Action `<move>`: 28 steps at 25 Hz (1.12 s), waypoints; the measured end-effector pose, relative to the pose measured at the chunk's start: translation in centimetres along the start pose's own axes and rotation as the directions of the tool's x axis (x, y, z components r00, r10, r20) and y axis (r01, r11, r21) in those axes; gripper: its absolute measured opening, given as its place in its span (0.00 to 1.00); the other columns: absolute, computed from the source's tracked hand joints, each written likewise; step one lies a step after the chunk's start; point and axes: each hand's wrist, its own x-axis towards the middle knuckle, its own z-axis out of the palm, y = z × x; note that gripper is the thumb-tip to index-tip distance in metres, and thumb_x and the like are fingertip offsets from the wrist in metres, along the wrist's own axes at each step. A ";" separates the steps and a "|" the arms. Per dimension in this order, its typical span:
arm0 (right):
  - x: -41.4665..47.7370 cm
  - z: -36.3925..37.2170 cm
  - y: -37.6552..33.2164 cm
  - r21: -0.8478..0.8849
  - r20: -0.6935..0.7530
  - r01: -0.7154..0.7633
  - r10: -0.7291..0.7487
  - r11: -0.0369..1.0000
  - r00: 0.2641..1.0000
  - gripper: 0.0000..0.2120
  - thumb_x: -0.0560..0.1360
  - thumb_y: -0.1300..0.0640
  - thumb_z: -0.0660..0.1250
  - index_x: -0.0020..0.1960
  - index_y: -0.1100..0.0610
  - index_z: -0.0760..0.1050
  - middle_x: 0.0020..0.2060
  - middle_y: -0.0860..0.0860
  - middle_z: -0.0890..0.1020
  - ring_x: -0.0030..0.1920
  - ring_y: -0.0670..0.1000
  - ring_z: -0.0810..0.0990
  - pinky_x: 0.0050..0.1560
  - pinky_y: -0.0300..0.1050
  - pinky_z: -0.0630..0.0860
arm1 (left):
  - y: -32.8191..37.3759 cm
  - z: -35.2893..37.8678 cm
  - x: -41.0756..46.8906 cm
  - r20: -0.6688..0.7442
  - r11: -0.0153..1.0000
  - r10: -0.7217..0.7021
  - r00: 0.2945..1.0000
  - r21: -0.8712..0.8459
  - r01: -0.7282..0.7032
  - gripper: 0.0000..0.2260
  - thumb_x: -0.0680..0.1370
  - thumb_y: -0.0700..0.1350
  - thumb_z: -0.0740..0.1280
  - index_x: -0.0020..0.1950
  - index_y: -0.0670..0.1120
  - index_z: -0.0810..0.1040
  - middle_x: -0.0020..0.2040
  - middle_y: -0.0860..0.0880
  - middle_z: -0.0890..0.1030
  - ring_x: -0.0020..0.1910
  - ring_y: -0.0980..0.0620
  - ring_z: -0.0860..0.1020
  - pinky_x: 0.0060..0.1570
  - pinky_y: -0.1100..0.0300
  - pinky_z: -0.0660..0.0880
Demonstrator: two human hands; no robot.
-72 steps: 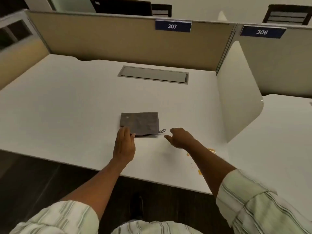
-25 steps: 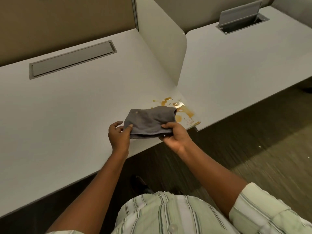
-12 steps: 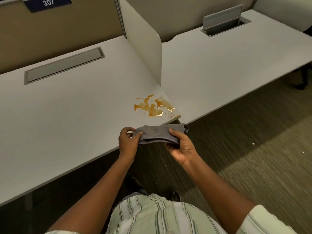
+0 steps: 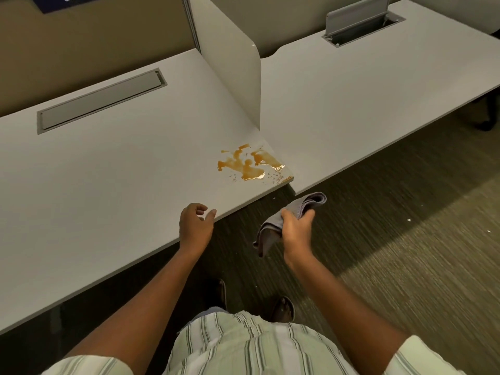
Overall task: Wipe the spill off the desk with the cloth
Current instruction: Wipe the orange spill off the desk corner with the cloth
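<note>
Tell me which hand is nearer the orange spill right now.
Left, narrowly. The left hand rests empty at the desk edge, nearer the viewer and left of the spill. The right hand grips the cloth off the desk, over the floor, right of it.

We note a tan partition wall [image 4: 89,47] at 11 o'clock bearing a blue number plate [image 4: 73,2], cut off by the frame. A white divider panel [image 4: 232,69] stands at 12 o'clock. A neighbouring desk [image 4: 378,90] lies at 2 o'clock, its cable hatch [image 4: 359,21] propped open. Striped grey-green carpet [image 4: 405,239] fills 4 o'clock, crossed by a brighter band of light.
</note>
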 end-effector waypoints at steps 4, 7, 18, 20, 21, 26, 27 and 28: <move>0.2 2.2 0.2 -0.100 -0.060 0.160 -0.167 0.982 0.984 0.18 0.79 0.59 0.62 0.65 0.48 0.60 0.50 0.51 0.75 0.46 0.53 0.82 0.41 0.46 0.82 | 0.1 -0.9 2.8 -0.032 0.978 0.160 0.987 0.140 -0.154 0.10 0.76 0.47 0.69 0.54 0.44 0.77 0.55 0.43 0.78 0.55 0.46 0.75 0.50 0.59 0.72; 0.4 4.8 0.4 -0.158 -0.097 0.235 -0.251 0.959 0.963 0.12 0.79 0.58 0.62 0.58 0.50 0.61 0.51 0.52 0.76 0.49 0.53 0.81 0.45 0.50 0.82 | 0.3 -2.2 5.1 0.003 0.944 0.255 0.967 0.215 -0.250 0.10 0.78 0.46 0.67 0.56 0.42 0.78 0.57 0.42 0.79 0.58 0.44 0.75 0.54 0.57 0.70; 2.6 15.4 4.8 -0.750 0.117 0.378 -0.454 0.543 0.883 0.12 0.77 0.55 0.64 0.59 0.54 0.69 0.46 0.51 0.79 0.44 0.52 0.80 0.42 0.53 0.82 | -0.6 -3.6 14.3 0.224 0.867 0.342 0.913 0.299 -0.398 0.14 0.82 0.42 0.59 0.65 0.38 0.72 0.67 0.39 0.73 0.67 0.42 0.70 0.68 0.49 0.68; 2.9 17.6 5.2 -0.795 0.130 0.409 -0.532 0.448 0.836 0.12 0.76 0.54 0.64 0.58 0.54 0.69 0.43 0.52 0.81 0.41 0.53 0.81 0.37 0.50 0.81 | -0.4 -3.2 15.9 0.223 0.867 0.351 0.910 0.289 -0.405 0.15 0.82 0.42 0.58 0.67 0.38 0.71 0.69 0.39 0.71 0.69 0.42 0.68 0.71 0.49 0.66; 2.8 18.3 5.2 -0.802 0.149 0.432 -0.560 0.414 0.815 0.12 0.75 0.54 0.63 0.57 0.54 0.69 0.42 0.52 0.81 0.39 0.53 0.81 0.35 0.49 0.80 | -0.2 -3.3 16.3 0.215 0.864 0.364 0.906 0.285 -0.415 0.15 0.82 0.42 0.57 0.66 0.38 0.71 0.68 0.39 0.72 0.68 0.41 0.68 0.70 0.48 0.67; 7.4 22.8 5.7 -0.828 0.074 0.384 -0.598 0.409 0.798 0.12 0.76 0.57 0.62 0.58 0.60 0.71 0.45 0.57 0.81 0.42 0.57 0.80 0.40 0.54 0.80 | -2.1 -0.9 21.0 0.305 0.814 0.432 0.849 0.275 -0.512 0.12 0.81 0.42 0.56 0.59 0.37 0.72 0.59 0.38 0.76 0.60 0.41 0.73 0.62 0.45 0.73; 7.8 23.0 5.5 -0.838 0.100 0.400 -0.615 0.372 0.782 0.12 0.77 0.56 0.62 0.58 0.61 0.72 0.46 0.57 0.82 0.44 0.57 0.80 0.43 0.54 0.79 | -2.3 -1.1 20.7 0.275 0.816 0.441 0.855 0.275 -0.509 0.12 0.81 0.41 0.56 0.59 0.38 0.73 0.59 0.39 0.76 0.59 0.41 0.73 0.62 0.45 0.73; 8.2 23.4 5.5 -0.853 0.145 0.418 -0.626 0.314 0.767 0.13 0.77 0.55 0.62 0.59 0.61 0.73 0.47 0.57 0.82 0.45 0.58 0.80 0.45 0.55 0.78 | -2.3 -1.2 20.6 0.234 0.825 0.445 0.864 0.268 -0.498 0.12 0.81 0.41 0.56 0.60 0.38 0.73 0.59 0.39 0.76 0.59 0.41 0.73 0.62 0.46 0.73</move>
